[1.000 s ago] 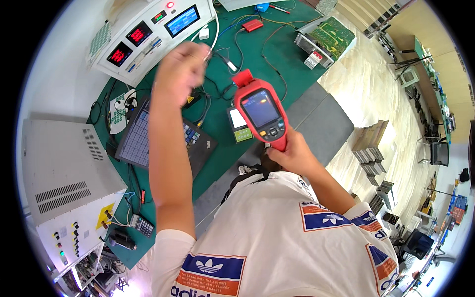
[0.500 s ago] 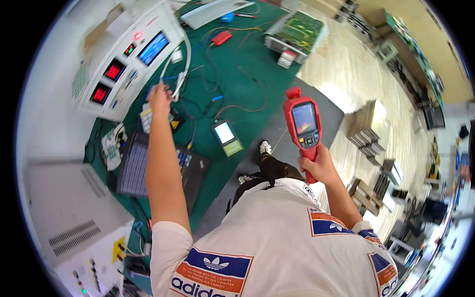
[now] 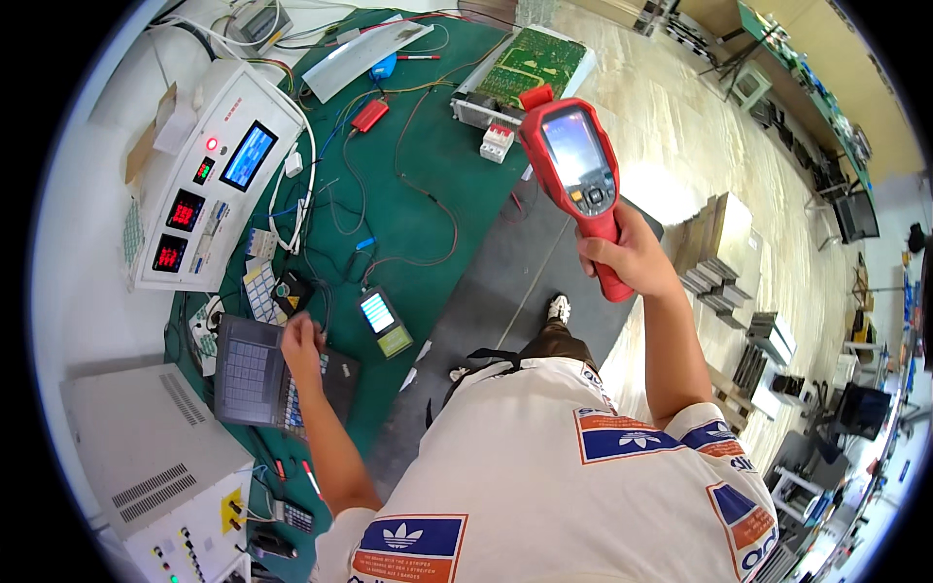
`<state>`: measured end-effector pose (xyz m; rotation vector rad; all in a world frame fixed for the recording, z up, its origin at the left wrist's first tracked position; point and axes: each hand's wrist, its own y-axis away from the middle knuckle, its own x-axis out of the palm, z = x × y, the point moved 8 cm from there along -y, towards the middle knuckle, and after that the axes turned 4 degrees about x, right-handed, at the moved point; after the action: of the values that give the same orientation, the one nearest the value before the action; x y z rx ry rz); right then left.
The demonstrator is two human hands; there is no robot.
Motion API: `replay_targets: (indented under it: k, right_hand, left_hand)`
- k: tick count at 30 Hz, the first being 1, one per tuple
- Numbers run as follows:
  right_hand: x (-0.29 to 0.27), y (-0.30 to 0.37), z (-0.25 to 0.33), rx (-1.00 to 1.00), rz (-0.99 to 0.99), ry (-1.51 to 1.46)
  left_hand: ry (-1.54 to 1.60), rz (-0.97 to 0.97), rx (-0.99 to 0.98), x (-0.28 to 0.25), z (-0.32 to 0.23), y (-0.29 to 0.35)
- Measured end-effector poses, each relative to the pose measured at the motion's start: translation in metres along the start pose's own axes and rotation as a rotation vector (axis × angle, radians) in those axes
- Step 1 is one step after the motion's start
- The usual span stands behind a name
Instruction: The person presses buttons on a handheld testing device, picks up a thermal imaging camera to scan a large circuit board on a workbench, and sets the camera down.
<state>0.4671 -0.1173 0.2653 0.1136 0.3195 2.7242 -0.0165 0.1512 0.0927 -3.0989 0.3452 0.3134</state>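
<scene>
My right hand [image 3: 632, 248] is wrapped around the handle of a red handheld thermal camera [image 3: 604, 228]. Its lit screen [image 3: 575, 146] faces up toward me, and it is held out over the grey floor beside the bench. My left hand [image 3: 303, 340] hovers by the upper edge of a dark laptop [image 3: 248, 374], with its fingers loosely bent and nothing visible in them. A handheld meter [image 3: 380, 316] with a lit screen and a green lower part lies to the right of that hand. Small breakers [image 3: 260, 245] and a yellow-and-black block [image 3: 290, 291] lie just beyond it.
A white power cabinet [image 3: 199, 233] with red displays stands at the left of the green bench [image 3: 428, 223]. Cables and a red module [image 3: 369, 116] lie across the top. A green circuit board [image 3: 535, 68] in a metal case and a white breaker [image 3: 497, 143] sit at the far edge.
My left hand has drawn back from the cables by the cabinet toward the laptop. The thermal camera has moved up and left in view, and the whole view has shifted.
</scene>
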Motion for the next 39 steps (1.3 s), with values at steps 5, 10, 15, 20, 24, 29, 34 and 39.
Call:
replay_targets:
  k: [5, 10, 15, 20, 24, 29, 34, 39]
  right_hand:
    - [-0.075, -0.054, 0.027, -0.023, 0.109, 0.006]
    - [-0.13, -0.104, 0.038, 0.02, 0.195, 0.013]
    - [-0.15, -0.148, 0.039, 0.037, 0.28, -0.012]
    - [-0.149, -0.187, 0.038, 0.052, 0.261, -0.039]
    - [-0.151, -0.208, 0.04, 0.097, 0.202, -0.052]
    - [-0.152, -0.231, 0.036, 0.193, 0.226, -0.005]
    - [-0.156, -0.26, 0.028, 0.236, 0.286, -0.016]
    - [-0.16, -0.298, 0.017, 0.267, 0.392, -0.044]
  left_hand:
    - [-0.291, 0.133, -0.344, 0.074, 0.04, 0.123]
    - [-0.456, 0.244, -0.487, 0.171, 0.12, 0.2]
    - [-0.255, 0.112, -0.933, 0.215, 0.186, 0.296]
    - [-0.159, 0.231, -0.931, 0.246, 0.215, 0.373]
    - [-0.105, 0.201, -0.997, 0.278, 0.244, 0.364]
    - [-0.138, 0.209, -0.753, 0.316, 0.233, 0.246]
    - [0.1, -0.123, -0.771, 0.357, 0.149, 0.131]
    - [0.088, -0.283, -0.702, 0.392, 0.111, 0.12]
